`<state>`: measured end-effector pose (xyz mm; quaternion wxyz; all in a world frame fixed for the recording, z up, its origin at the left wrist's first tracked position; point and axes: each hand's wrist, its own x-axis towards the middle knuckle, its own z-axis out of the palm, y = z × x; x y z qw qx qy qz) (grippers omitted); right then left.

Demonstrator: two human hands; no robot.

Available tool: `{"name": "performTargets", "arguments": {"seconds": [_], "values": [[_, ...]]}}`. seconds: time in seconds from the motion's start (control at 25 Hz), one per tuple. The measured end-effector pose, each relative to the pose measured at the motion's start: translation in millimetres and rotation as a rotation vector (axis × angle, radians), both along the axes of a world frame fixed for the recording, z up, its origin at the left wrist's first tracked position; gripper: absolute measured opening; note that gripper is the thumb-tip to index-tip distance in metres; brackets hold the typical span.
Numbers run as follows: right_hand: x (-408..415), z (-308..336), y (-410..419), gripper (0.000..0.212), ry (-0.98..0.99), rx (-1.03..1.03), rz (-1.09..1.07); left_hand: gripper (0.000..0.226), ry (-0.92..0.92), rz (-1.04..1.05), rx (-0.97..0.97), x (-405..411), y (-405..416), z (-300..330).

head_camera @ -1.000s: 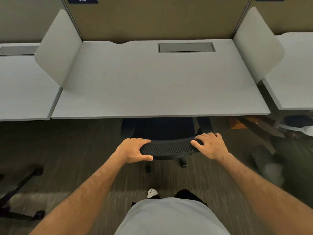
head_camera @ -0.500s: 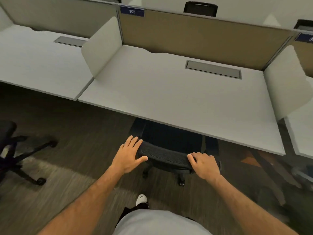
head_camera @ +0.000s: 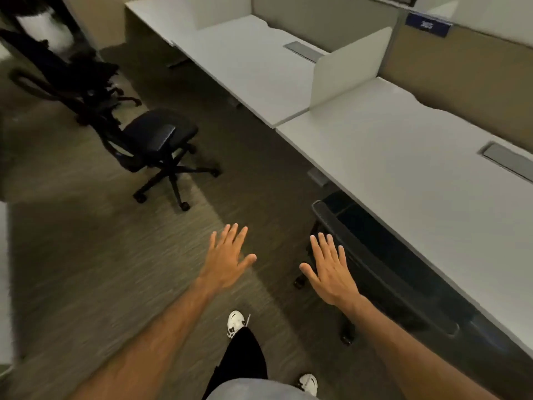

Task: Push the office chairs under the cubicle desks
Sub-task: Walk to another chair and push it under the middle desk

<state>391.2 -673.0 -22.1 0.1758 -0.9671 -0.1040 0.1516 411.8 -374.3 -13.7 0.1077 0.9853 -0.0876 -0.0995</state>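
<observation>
Shoes [head_camera: 237, 323] come first in my view, white ones, stepping on the striped carpet [head_camera: 95, 269] at the bottom edge, with a dark trouser leg above them. Just past them I see both hands held out flat over the floor. My left hand [head_camera: 227, 261] has its fingers straight and spread, holding nothing, with bare carpet under it. My right hand [head_camera: 331, 269] is the same, fingers straight and apart, gripping nothing; it hangs just beside the mesh back of the near chair [head_camera: 383, 272] but I cannot tell whether it touches it.

That near chair sits tucked under the front edge of the near desk [head_camera: 403, 157], its seat hidden beneath the tabletop and only its back and two wheels showing. Between my hands and the far chair the carpet lies open, a wide lane running along the desk fronts.

Further off to the left, the far chair [head_camera: 155, 140] stands well apart from the far desk [head_camera: 245, 62], out on the carpet with its seat turned toward the desks. Behind it a dark, blurred piece of equipment [head_camera: 72, 76] crowds the left side. A white divider [head_camera: 346, 70] stands upright between the two tabletops, and a blue number plate [head_camera: 428, 24] hangs on the back panel.
</observation>
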Motion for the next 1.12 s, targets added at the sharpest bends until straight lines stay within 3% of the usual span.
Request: {"name": "performTargets", "arguments": {"seconds": [0.16,0.4,0.72,1.12], "values": [[15.3,11.1,96.7,0.076,-0.041,0.023,0.294,0.095,-0.021,0.251,-0.023,-50.7,91.2,19.5],[46.0,56.5,256.5,0.078,-0.114,0.131,0.553,0.081,-0.108,0.455,-0.035,-76.8,206.2,58.7],[89.0,136.5,474.9,0.078,-0.33,0.311,0.69,0.079,-0.323,0.571,-0.055,-57.7,370.5,130.3],[166.8,175.7,670.5,0.079,-0.378,0.412,0.791,0.078,-0.427,0.676,-0.044,-6.2,535.2,174.8]]}}
